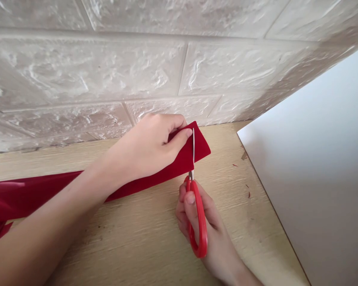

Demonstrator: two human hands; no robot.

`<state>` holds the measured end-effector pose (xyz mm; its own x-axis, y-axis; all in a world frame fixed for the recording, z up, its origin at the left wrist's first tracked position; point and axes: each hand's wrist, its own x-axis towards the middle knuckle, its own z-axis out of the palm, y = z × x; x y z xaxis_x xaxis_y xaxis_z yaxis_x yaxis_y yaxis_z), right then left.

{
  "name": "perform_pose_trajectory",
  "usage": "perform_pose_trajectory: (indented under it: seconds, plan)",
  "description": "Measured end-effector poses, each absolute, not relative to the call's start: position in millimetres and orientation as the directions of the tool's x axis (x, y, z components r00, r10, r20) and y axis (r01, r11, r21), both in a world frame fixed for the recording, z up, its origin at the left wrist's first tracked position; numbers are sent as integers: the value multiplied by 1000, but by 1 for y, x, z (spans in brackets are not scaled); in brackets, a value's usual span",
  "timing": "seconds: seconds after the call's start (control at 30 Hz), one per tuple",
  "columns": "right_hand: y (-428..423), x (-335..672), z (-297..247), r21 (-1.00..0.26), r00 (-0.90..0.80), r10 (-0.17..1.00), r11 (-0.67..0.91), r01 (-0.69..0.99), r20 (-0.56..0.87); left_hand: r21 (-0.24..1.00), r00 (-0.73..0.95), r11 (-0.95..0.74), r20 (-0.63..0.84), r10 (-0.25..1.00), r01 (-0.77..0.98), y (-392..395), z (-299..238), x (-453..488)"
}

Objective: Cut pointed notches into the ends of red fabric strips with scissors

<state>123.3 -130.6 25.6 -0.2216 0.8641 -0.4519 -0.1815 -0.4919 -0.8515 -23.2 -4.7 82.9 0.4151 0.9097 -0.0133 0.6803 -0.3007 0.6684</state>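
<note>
A long strip of red felt-like fabric point(185, 161) runs from the lower left to a free end near the wall. My left hand point(143, 147) grips the strip from above, with the thumb pressed on it close to the end. My right hand point(216, 234) is shut on a pair of red-handled scissors point(201, 226). Their thin metal blade point(193, 147) stands upright across the fabric, just beside my left thumb, and one blade is hidden behind the strip. The fabric's lower length is partly covered by my left forearm.
A light wood-grain table point(155, 214) lies under my hands, backed by a white faux-brick wall point(107, 71). A large white board point(313, 159) lies at the right. Small red scraps point(248, 191) and a brown scrap point(244, 155) lie near the board's edge.
</note>
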Motion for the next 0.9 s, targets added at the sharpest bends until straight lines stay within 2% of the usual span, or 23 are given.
perform_pose_trajectory:
  seconds: [0.23, 0.7, 0.9]
  plan:
    - [-132, 122, 23, -840, -184, 867, -495, -223, -463, 670, 504, -396, 38, 863, 628, -5, 83, -22]
    - [-132, 121, 22, -848, -191, 877, -478, -231, -442, 702, 486, -360, 23, 873, 614, -2, 78, -20]
    - [-132, 120, 19, -836, -200, 887, -459, -301, -416, 696, 513, -365, -5, 858, 618, -2, 79, -22]
